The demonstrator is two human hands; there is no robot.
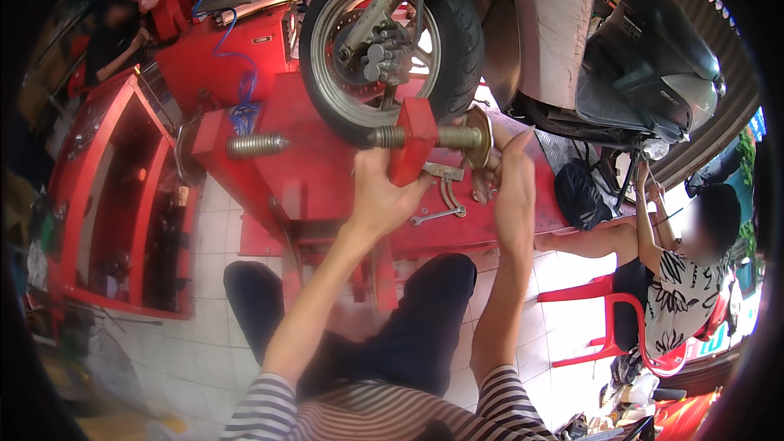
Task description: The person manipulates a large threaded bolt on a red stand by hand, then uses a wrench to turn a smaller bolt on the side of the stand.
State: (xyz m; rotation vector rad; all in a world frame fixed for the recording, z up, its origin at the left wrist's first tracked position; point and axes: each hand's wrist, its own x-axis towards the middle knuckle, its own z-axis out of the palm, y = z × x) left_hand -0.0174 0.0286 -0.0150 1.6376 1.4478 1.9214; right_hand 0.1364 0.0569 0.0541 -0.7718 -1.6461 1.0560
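My left hand (384, 184) grips the lower part of a red upright block (416, 147) with a threaded steel screw (385, 137) through it. My right hand (506, 163) is at the round metal flange (477, 139) on the screw's right end, fingers curled round its edge. A second threaded screw (257, 145) sticks out of the red post (220, 155) on the left, its tip apart from the first. Behind them stands a scooter's front wheel (322, 49). A wrench (437, 215) and a curved metal part (451, 192) lie on the red platform (518, 212) below.
A seated person (686, 278) on a red plastic chair (616, 327) works at the right beneath the scooter (629, 73). Another person (110, 37) is at upper left, near a red cabinet (114, 204), red equipment (220, 57) and blue hose (245, 114). A black bag (581, 196) lies on the platform.
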